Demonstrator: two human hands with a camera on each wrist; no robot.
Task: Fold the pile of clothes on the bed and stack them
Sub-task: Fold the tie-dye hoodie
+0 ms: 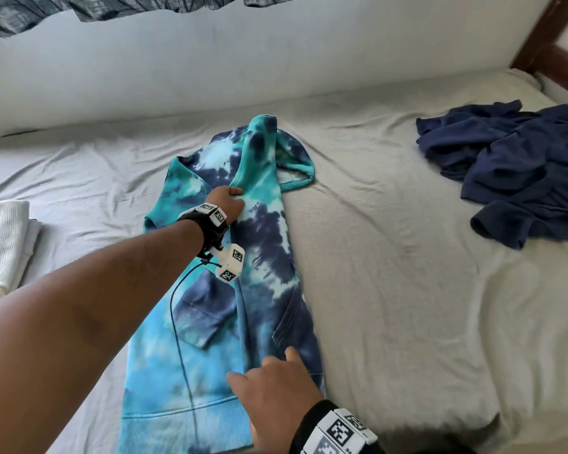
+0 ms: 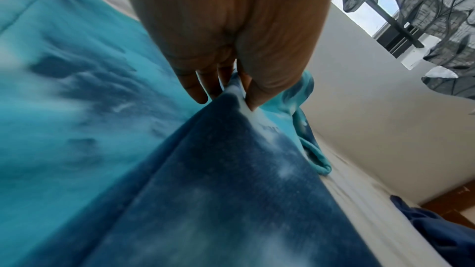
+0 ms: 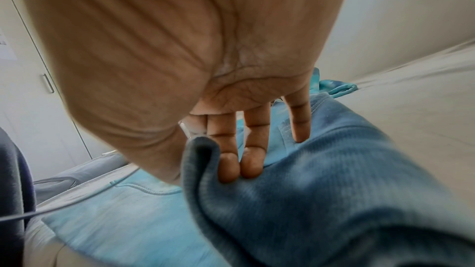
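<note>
A blue and teal tie-dye hoodie (image 1: 266, 244) lies lengthwise on the bed sheet (image 1: 407, 290), hood at the far end, its right side folded over the middle and one sleeve laid across the front. My left hand (image 1: 230, 201) reaches to the shoulder area and pinches a ridge of the folded cloth between thumb and fingers (image 2: 190, 86). Near the hem, my right hand (image 1: 269, 381) holds the folded edge, with the fabric rising between thumb and fingers (image 3: 253, 161). In the wrist views the hoodie (image 2: 77, 109) (image 3: 308, 190) fills the lower part of the picture.
A crumpled pile of navy clothes (image 1: 522, 172) lies at the right of the bed. Folded white cloth (image 1: 4, 244) sits at the left edge. A pale wall (image 1: 276, 60) runs along the far side, and a wooden bed frame (image 1: 545, 44) stands at the top right.
</note>
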